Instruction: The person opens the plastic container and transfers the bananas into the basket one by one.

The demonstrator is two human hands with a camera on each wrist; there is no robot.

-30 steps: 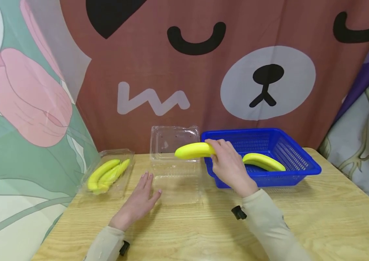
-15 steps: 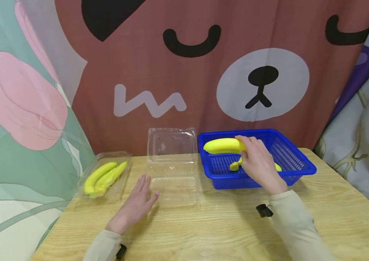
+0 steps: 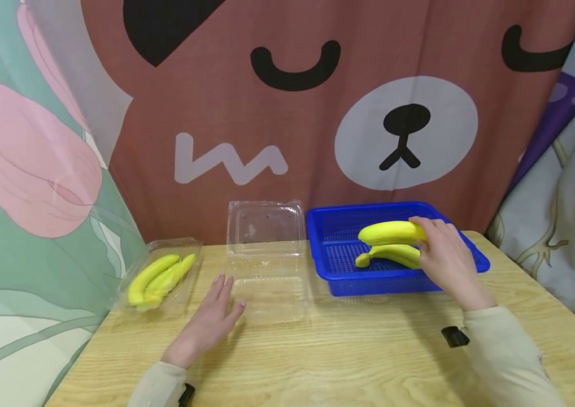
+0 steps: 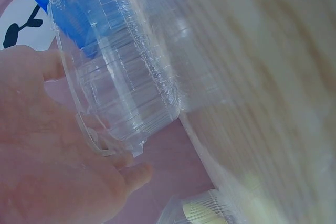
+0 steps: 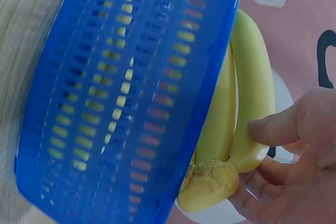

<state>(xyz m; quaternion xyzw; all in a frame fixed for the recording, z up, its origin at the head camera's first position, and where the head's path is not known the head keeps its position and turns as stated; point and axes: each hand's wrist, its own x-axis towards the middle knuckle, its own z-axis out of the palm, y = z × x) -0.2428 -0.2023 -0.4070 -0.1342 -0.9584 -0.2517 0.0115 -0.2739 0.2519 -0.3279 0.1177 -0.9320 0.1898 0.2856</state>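
Note:
My right hand (image 3: 447, 257) pinches one end of a yellow banana (image 3: 389, 233) and holds it level over the blue basket (image 3: 348, 282). Beneath it, inside the basket, lies a second banana (image 3: 391, 255) with its stem end to the left. Thumb and fingers around the held banana (image 5: 254, 77) also show in the right wrist view. A clear plastic clamshell box (image 3: 269, 297) stands with its lid up in the middle of the table. At its left side is my left hand (image 3: 203, 330), fingers straight; some fingers show through the box wall (image 4: 126, 87) in the left wrist view.
Another clear box (image 3: 191, 282) with bananas (image 3: 157, 277) inside sits at the table's left edge. Behind the wooden table (image 3: 318, 362) hangs a brown curtain (image 3: 206, 215) with a bear's face, close to the box lid and the basket.
My right hand has carried the banana to the right, from beside the box lid to over the basket. The left hand stays by the clear box. The head view has shifted slightly.

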